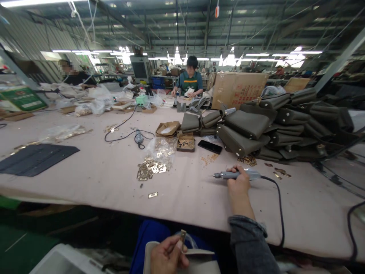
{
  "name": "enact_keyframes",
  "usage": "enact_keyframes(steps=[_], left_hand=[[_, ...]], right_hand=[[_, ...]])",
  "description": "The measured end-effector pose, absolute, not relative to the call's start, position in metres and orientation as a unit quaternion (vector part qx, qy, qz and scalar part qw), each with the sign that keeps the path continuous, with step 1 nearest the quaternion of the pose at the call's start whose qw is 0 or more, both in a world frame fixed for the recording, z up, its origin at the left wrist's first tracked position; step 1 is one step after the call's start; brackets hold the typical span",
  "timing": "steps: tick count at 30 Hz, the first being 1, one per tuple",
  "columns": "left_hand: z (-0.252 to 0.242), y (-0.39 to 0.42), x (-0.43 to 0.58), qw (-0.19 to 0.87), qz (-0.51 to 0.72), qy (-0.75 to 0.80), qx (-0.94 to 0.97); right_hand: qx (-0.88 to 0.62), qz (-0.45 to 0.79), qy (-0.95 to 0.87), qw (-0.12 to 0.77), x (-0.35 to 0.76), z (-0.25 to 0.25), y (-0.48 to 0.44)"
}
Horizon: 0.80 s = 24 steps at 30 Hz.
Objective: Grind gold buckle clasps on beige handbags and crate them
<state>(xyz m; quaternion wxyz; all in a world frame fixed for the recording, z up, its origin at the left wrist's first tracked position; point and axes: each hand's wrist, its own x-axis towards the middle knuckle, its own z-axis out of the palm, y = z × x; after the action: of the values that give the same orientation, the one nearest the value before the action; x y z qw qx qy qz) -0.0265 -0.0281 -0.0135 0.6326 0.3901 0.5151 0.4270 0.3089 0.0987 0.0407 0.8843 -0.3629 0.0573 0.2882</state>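
My right hand [239, 182] is wrapped around a grey electric screwdriver [228, 175] just over the table, its bit pointing left and a dark cord trailing from its back end. Low in the view, my left hand [168, 255] pinches a small gold-coloured metal plate [183, 235] between thumb and fingers. Under that hand lies a pale beige bag piece [203, 262] on my lap; part of it is out of view. One gold metal frame [153, 195] rests near the table's front edge. Behind it spreads a pile of similar metal frames [151, 167] beside a clear plastic bag.
Dark grey-green bags [251, 121] are heaped at the right. A small box of metal bits [185, 144], a black phone [210, 146] and loose gold screws [209, 159] lie mid-table. A second corded tool [138, 137] and a dark flat panel [37, 158] are left. A co-worker [190, 80] sits opposite.
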Motion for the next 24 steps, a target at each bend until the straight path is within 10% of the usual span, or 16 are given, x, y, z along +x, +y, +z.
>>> enact_keyframes(steps=[24], left_hand=[[0.009,-0.058,-0.024,0.614,0.424,0.522,0.414]], right_hand=[[-0.476,0.328,-0.051,0.814,0.131,0.070,-0.022]])
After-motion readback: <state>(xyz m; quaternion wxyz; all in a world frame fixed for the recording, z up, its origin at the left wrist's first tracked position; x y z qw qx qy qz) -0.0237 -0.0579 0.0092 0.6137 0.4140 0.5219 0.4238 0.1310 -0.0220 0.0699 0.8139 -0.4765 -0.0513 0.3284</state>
